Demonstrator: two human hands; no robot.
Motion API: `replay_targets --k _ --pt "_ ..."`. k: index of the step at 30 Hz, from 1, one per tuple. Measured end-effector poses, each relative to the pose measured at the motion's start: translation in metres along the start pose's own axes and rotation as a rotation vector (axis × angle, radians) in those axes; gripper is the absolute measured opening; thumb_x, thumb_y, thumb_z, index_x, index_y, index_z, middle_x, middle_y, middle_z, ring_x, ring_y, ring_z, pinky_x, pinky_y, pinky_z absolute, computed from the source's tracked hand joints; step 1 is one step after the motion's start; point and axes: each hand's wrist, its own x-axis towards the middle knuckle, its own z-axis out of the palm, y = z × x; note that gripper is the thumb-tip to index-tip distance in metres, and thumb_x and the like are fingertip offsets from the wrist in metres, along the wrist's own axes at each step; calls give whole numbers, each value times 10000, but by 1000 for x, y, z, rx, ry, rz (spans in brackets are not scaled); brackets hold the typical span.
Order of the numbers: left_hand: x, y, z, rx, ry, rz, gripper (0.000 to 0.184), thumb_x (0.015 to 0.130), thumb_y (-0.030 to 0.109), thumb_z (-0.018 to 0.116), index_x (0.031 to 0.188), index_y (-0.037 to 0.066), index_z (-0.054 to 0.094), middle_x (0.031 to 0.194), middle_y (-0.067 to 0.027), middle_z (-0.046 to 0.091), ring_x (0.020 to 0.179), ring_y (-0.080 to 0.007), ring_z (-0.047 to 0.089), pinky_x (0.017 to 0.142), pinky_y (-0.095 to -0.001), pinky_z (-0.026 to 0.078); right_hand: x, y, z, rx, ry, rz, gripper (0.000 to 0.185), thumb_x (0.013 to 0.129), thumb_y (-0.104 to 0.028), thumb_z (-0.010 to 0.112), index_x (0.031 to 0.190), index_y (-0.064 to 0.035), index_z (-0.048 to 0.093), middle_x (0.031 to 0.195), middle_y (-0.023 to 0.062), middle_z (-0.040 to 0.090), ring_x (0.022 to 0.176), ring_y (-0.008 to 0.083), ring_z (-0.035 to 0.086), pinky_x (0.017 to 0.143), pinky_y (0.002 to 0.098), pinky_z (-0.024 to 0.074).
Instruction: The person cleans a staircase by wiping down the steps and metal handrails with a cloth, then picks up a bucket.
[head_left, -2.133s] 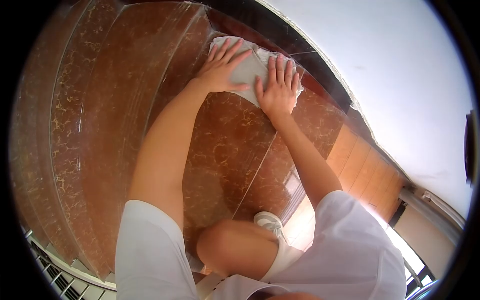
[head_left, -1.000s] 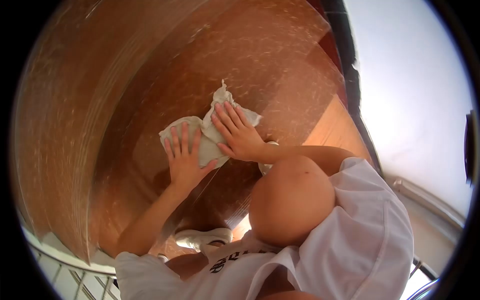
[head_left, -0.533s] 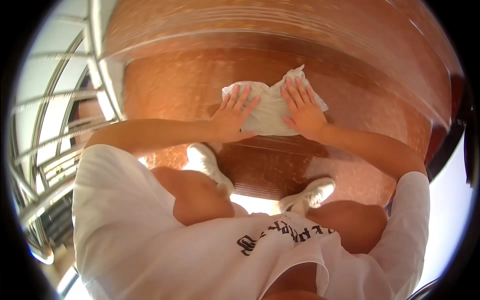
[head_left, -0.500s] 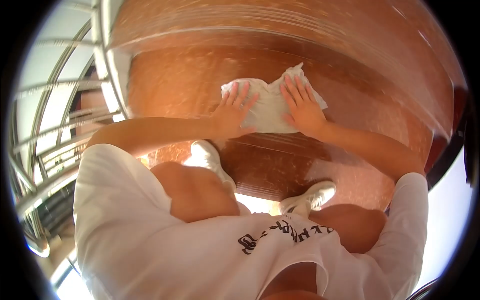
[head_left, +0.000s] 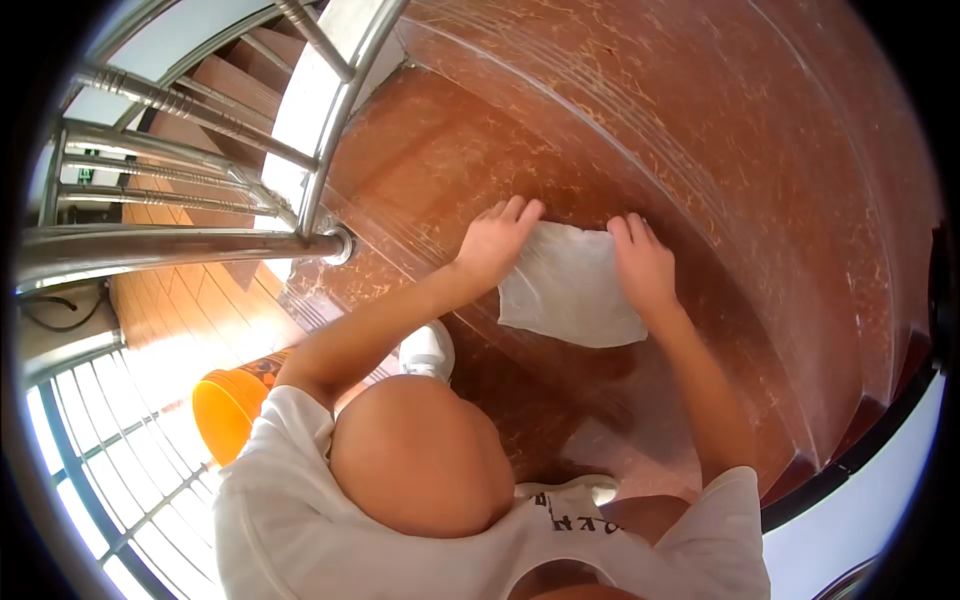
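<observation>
A pale, damp-looking cloth (head_left: pixel 572 285) is spread between my hands over the reddish-brown marbled stair tread (head_left: pixel 420 140). My left hand (head_left: pixel 503 240) pinches its upper left corner, fingers curled over the edge. At the upper right corner my right hand (head_left: pixel 643 262) grips the cloth with bent fingers. The cloth's lower edge hangs or lies toward my knees; whether it touches the tread I cannot tell.
Metal railing (head_left: pixel 165 245) stands at the left, its post fixed to the step. An orange bucket (head_left: pixel 225 412) is beside my left arm. Curved steps (head_left: pixel 800 150) rise at the right, next to a white wall (head_left: pixel 860 500). My white shoe (head_left: pixel 427 350) rests on the stair.
My hands lay flat on the cloth before; now their fingers are closed on its upper corners. The cloth is straighter. The view has turned toward the railing, and the bucket has come into sight.
</observation>
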Motion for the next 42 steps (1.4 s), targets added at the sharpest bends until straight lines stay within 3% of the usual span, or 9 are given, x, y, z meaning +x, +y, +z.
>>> replay_targets --k 8,15,19,21,24,27,31,36,42 --pt "8 -37 -35 -183 376 -168 318 837 -75 633 1098 83 720 1115 -139 583 997 -358 673 816 -453 599 110 -30 -49 -218 195 -286 55 870 -71 713 903 -34 688 1101 102 575 938 253 660 673 339 624" --pt "101 -67 1 -575 541 -482 572 925 -19 607 1493 -3 538 1245 -302 503 1087 -460 594 933 -501 542 161 -95 -45 -392 221 -21 147 866 -67 685 1007 -27 686 956 98 598 890 269 706 648 340 625" --pt "120 -53 30 -464 674 -394 579 904 11 603 1453 -95 452 1361 -373 413 1201 -548 458 1073 -614 396 160 -123 -62 -16 -113 298 282 1001 -217 650 1161 15 648 854 221 761 737 406 767 660 524 608" --pt "118 -50 28 -509 601 -436 578 925 12 626 1462 -93 438 1461 -362 377 1315 -547 450 1140 -562 412 168 -139 -70 208 -126 513 447 1057 -361 613 1229 52 612 836 256 749 815 444 755 748 569 597" --pt "124 -54 22 -619 691 -389 486 905 13 593 1368 -85 480 1318 -341 423 1175 -533 468 1052 -598 395 165 -144 -62 424 8 616 416 1045 -273 619 1285 64 590 880 223 745 877 389 766 800 502 613" --pt "128 -55 4 -663 693 -375 442 936 31 575 1354 -84 487 1302 -334 423 1164 -535 476 1048 -591 400 158 -148 -33 802 293 663 275 1015 -67 581 1252 72 569 1215 264 665 1100 366 725 854 444 578" --pt "133 -51 4 -727 690 -402 397 1028 104 526 1369 -96 487 1357 -364 410 1202 -561 470 1078 -588 390 155 -159 -12 1090 598 627 497 985 15 538 1475 85 503 1528 288 419 1351 403 568 992 504 563" --pt "130 -51 10 -708 811 -241 407 1079 169 471 1389 -87 529 1447 -363 496 1333 -569 453 1152 -560 379 135 -138 43 421 583 267 540 985 -38 522 1512 77 513 1615 334 382 1499 536 376 1223 573 353" --pt "133 -59 32 -912 703 -356 389 1072 199 448 1326 -66 577 1405 -361 522 1312 -552 464 1140 -553 372 148 -78 38 90 351 -144 481 960 -25 587 1428 85 569 1455 265 568 1307 477 571 1148 546 456"
